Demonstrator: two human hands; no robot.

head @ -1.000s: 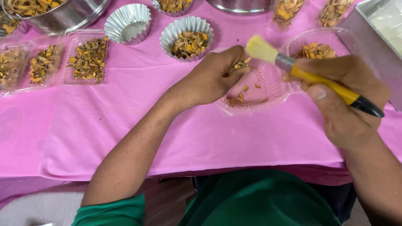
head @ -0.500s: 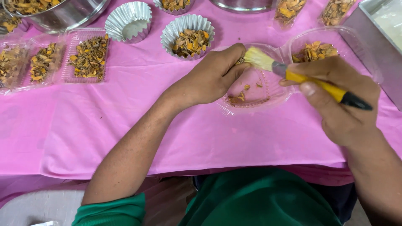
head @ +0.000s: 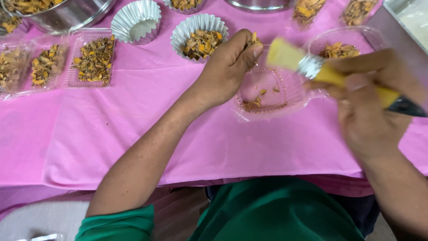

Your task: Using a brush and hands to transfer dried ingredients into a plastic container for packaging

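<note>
A pink tablecloth [head: 147,129] covers the table, and the person's green shirt [head: 276,209] fills the bottom edge. At ten o'clock, clear plastic trays [head: 91,58] hold dried yellow-brown pieces, with the rim of a metal bowl [head: 76,15] above them. Toward eleven o'clock an empty fluted foil cup [head: 136,20] stands just beside a second foil cup [head: 199,40] filled with the same dried pieces.

At twelve o'clock the left hand [head: 227,67] is curled shut, pinching a few of the yellow pieces [head: 255,38] between thumb and fingertips, just above the near rim of a clear plastic container [head: 272,96]. That container lies flat on the cloth near one o'clock, nearly empty, with only a few crumbs in its bottom.

At two o'clock the right hand [head: 370,107] grips a brush [head: 312,67] by its yellow handle, fingers wrapped around it; the pale bristles point left and hover over the container, close to the left fingers. The hand and brush are blurred. Behind the brush another clear tub [head: 343,42] holds more pieces, and a metal tray [head: 408,18] sits at the top right corner.
</note>
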